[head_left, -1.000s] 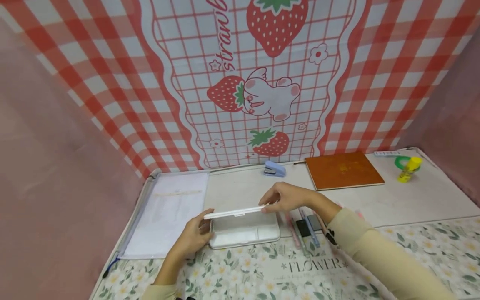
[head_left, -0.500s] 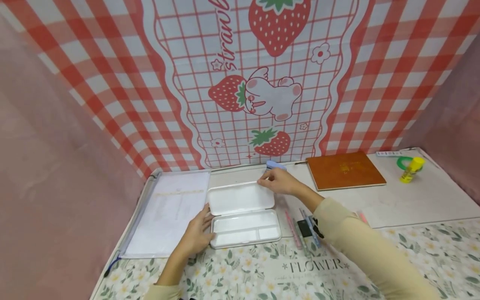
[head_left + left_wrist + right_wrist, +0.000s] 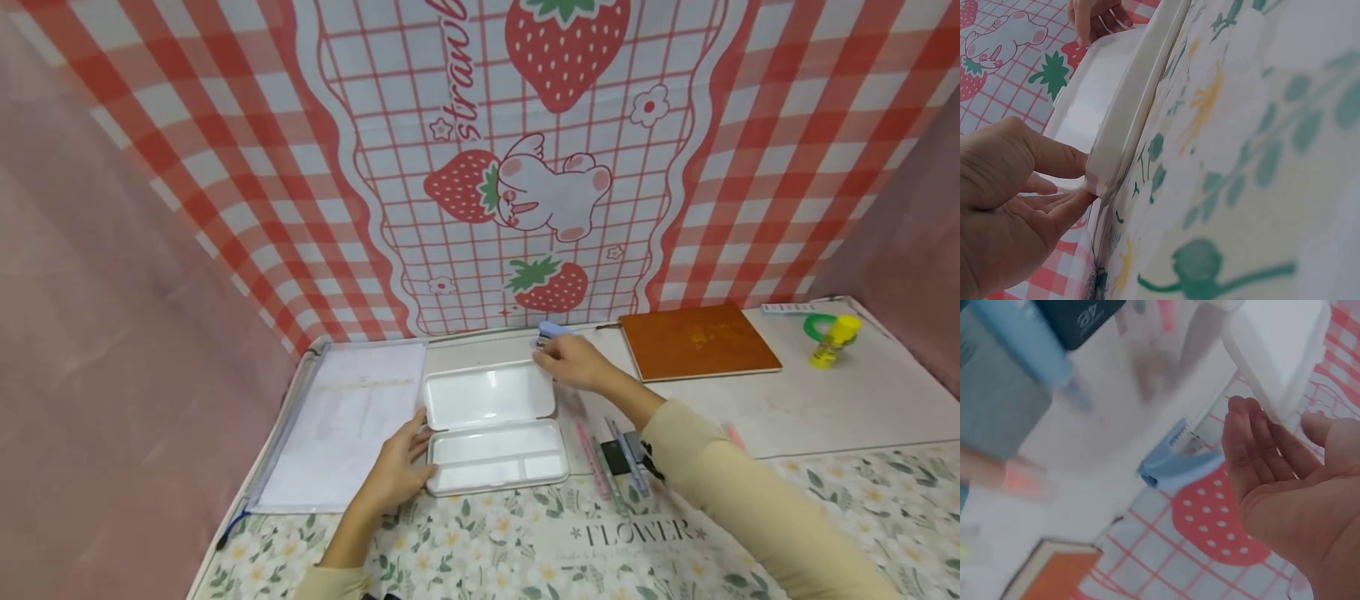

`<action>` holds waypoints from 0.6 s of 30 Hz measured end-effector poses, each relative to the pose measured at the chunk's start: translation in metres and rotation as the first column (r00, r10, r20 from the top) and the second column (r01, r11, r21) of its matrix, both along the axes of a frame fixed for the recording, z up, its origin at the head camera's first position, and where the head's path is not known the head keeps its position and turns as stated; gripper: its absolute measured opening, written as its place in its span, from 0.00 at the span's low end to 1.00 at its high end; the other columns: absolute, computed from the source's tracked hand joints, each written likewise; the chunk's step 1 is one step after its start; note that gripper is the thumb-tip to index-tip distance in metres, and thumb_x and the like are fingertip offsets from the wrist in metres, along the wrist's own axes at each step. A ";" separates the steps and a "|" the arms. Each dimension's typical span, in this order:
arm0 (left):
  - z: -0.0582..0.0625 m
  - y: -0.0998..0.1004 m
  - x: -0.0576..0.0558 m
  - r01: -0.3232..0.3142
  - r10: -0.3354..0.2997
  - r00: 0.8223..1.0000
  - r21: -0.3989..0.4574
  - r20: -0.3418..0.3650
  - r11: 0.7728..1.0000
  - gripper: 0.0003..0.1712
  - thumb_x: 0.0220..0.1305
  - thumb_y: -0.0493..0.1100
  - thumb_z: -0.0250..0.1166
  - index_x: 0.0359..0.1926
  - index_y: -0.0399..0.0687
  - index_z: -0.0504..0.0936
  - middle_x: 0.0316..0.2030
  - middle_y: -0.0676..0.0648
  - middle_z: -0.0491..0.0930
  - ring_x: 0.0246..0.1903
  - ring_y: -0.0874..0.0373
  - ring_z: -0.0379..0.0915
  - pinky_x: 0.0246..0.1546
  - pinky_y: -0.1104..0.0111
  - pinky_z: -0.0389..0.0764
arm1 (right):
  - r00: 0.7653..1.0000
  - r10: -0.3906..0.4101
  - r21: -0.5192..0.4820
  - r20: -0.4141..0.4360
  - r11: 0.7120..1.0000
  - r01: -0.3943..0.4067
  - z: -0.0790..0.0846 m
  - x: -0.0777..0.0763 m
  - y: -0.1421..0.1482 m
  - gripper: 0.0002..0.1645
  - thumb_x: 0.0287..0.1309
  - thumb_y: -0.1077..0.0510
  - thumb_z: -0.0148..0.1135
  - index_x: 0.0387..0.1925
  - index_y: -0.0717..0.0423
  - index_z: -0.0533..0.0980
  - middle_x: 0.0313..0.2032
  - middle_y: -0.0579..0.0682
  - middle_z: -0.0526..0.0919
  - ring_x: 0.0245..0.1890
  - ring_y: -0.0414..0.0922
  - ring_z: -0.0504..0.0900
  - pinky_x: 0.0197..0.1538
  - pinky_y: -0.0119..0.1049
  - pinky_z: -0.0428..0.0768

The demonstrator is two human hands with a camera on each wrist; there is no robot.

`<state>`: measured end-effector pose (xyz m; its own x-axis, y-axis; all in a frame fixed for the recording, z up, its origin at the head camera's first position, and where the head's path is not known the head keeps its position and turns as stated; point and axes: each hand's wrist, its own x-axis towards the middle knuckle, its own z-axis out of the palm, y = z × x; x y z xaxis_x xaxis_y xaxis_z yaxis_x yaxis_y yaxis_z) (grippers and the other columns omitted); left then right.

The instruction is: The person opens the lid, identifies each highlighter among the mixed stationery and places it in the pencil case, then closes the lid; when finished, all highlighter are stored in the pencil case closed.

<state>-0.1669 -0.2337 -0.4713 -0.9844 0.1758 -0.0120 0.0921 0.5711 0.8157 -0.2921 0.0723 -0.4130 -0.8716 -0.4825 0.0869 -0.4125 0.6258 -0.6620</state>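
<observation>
A white hinged pencil case [image 3: 495, 454] lies opened out on the desk mat, its lid [image 3: 487, 396] tipped back and its shallow compartments bare. My left hand [image 3: 397, 468] pinches the left edge of the case, thumb on one side and fingers on the other, as the left wrist view shows up close. At the lid's far right corner is my right hand [image 3: 573, 362]. In the right wrist view its fingers [image 3: 1266, 450] are fairly straight, right at that corner, with the thumb spread apart. A blue stapler [image 3: 1179, 459] sits just behind this hand.
Several pens [image 3: 596, 462] and a dark small block [image 3: 617, 457] lie right of the case. A zip document pouch [image 3: 352, 425] is at left. Toward the back right are a brown notebook [image 3: 697, 342], a yellow glue stick [image 3: 836, 342] and a green tape ring [image 3: 813, 327].
The case's lid has swung up and back, from partly raised to fully opened. My right hand went back with it, then shifted slightly right; my left hand stayed at the case's left edge.
</observation>
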 end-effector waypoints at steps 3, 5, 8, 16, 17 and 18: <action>-0.001 0.000 -0.001 -0.009 0.009 1.000 -0.001 0.001 1.000 0.52 0.49 0.23 0.64 0.72 0.35 0.45 0.68 0.35 0.56 0.61 0.43 0.66 0.60 0.69 0.73 | 0.998 0.014 0.070 -0.068 0.998 -0.009 0.005 0.006 0.011 0.18 0.65 0.54 0.53 0.27 0.61 0.80 0.20 0.49 0.79 0.16 0.38 0.71 0.20 0.30 0.73; -0.001 0.000 -0.001 -0.012 0.012 1.000 -0.005 0.001 1.000 0.52 0.49 0.23 0.64 0.72 0.35 0.46 0.68 0.35 0.56 0.61 0.43 0.66 0.60 0.69 0.73 | 0.992 0.006 0.143 -0.126 0.990 0.012 0.008 0.014 0.019 0.15 0.61 0.54 0.56 0.33 0.63 0.82 0.23 0.50 0.82 0.17 0.37 0.72 0.22 0.31 0.76; -0.001 0.000 -0.001 -0.009 0.009 1.000 -0.003 -0.001 1.000 0.52 0.49 0.23 0.64 0.72 0.35 0.46 0.68 0.35 0.56 0.61 0.43 0.66 0.60 0.70 0.73 | 0.980 -0.007 0.230 -0.199 0.972 0.054 0.009 0.029 0.026 0.13 0.56 0.55 0.63 0.35 0.63 0.82 0.24 0.49 0.82 0.18 0.38 0.74 0.25 0.34 0.80; 0.001 0.000 0.001 0.000 0.000 1.000 0.010 -0.017 1.000 0.52 0.49 0.22 0.64 0.71 0.33 0.46 0.68 0.34 0.56 0.61 0.43 0.66 0.60 0.69 0.73 | 0.990 -0.096 0.298 -0.105 0.946 0.124 -0.011 0.067 0.020 0.10 0.40 0.64 0.62 0.14 0.55 0.70 0.13 0.45 0.68 0.14 0.42 0.63 0.15 0.30 0.61; 0.001 0.000 0.001 0.001 -0.001 1.000 0.011 -0.018 1.000 0.52 0.49 0.22 0.64 0.71 0.33 0.46 0.68 0.34 0.56 0.61 0.43 0.66 0.60 0.69 0.73 | 0.991 -0.108 0.305 -0.083 0.944 0.129 -0.014 0.071 0.018 0.09 0.38 0.66 0.60 0.14 0.55 0.69 0.13 0.46 0.68 0.14 0.42 0.63 0.14 0.29 0.61; 0.001 0.000 0.001 0.002 -0.002 1.000 0.013 -0.018 1.000 0.52 0.49 0.22 0.64 0.71 0.33 0.46 0.68 0.34 0.56 0.61 0.43 0.66 0.60 0.69 0.73 | 0.990 -0.121 0.313 -0.065 0.940 0.136 -0.016 0.074 0.016 0.09 0.37 0.66 0.60 0.14 0.55 0.68 0.13 0.46 0.68 0.14 0.42 0.63 0.14 0.30 0.61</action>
